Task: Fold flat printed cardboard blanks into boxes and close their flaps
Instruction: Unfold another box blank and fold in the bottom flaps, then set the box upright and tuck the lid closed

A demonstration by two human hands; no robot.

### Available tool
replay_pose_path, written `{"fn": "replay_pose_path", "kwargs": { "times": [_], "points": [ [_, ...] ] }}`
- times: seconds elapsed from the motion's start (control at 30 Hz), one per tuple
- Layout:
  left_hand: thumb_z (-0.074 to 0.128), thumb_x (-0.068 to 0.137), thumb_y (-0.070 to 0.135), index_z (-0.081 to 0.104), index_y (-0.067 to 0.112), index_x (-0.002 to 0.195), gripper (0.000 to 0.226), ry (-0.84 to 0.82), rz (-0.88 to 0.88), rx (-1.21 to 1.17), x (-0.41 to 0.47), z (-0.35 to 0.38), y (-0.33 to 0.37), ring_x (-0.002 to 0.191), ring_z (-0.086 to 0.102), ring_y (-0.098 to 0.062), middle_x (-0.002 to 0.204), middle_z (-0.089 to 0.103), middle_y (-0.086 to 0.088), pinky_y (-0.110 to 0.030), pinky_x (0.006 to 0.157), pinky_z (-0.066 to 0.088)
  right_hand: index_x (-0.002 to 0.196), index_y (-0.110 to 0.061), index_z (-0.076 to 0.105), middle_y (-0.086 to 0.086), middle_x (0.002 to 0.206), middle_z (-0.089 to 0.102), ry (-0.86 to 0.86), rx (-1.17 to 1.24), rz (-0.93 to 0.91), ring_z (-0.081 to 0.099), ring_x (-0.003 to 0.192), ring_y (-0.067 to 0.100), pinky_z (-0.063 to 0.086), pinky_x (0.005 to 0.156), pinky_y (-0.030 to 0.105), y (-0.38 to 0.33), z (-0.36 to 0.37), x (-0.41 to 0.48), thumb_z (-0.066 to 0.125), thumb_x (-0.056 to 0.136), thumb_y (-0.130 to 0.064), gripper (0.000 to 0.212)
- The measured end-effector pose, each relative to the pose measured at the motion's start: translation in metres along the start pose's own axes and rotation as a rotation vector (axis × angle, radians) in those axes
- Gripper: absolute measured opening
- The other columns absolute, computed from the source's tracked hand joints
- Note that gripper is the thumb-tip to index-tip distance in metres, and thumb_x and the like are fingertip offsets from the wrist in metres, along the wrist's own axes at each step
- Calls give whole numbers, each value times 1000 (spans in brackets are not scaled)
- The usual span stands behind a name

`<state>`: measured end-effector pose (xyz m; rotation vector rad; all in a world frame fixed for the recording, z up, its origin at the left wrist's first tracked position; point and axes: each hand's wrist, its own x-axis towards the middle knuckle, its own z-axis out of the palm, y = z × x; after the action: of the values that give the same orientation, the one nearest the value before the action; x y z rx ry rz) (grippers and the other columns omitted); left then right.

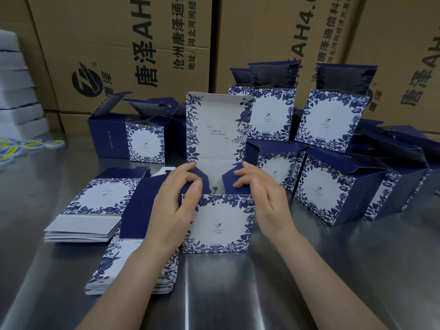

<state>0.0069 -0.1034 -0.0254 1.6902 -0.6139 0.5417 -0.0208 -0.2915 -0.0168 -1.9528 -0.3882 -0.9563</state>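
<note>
The side flaps [232,179] are best pressed inward level and together before the upright lid [215,129] is lowered, or the tuck may snag. The box [219,225] stands on the tabletop [238,294] between the hands. The left hand [181,196] is curled over its left flap and the right hand [259,191] over its right.

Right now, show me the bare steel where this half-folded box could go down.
Free: the steel table near right, between the half-folded box and the folded boxes; also far left, between the yellow-blue discs and the flat blanks. Crowded: back and right edge.
</note>
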Motion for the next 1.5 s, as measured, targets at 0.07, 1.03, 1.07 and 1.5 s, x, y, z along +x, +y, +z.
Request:
{"fn": "replay_pose_path", "kwargs": {
  "times": [0.07,1.03,1.07,1.5],
  "points": [
    [41,89,52,59,27,86,31,4,9,27,1,-2,0,126,47,4,125,53,34,-19,88,38,77,2,67,4,97,68,1,-32,-9,54,120,10,37,98,16,0,0,1,29,95,-31,53],
    [36,91,48,22,27,156,70,81,-48,-148,-9,13,7,146,22,3,158,28,20,-31,120,23,134,-36,35,-16,128,48,169,83,-46,46,122,1,36,102,16,-31,10,-5,38,94,-26,41],
    [34,91,46,25,25,155,68,103,-50,-141,-10,14,5,145,26,-1,158,32,14,-38,120,24,133,-35,34,-23,127,46,183,88,-49,46,121,-3,36,101,14,-32,11,-5,37,94,-24,41],
    [34,84,26,-3,56,147,79,-9,38,5,-13,17,9,143,18,11,154,10,41,-11,112,24,129,-21,45,-5,120,53,358,-82,107,51,117,13,41,100,38,-52,16,-8,41,76,2,58]
  ]
}}
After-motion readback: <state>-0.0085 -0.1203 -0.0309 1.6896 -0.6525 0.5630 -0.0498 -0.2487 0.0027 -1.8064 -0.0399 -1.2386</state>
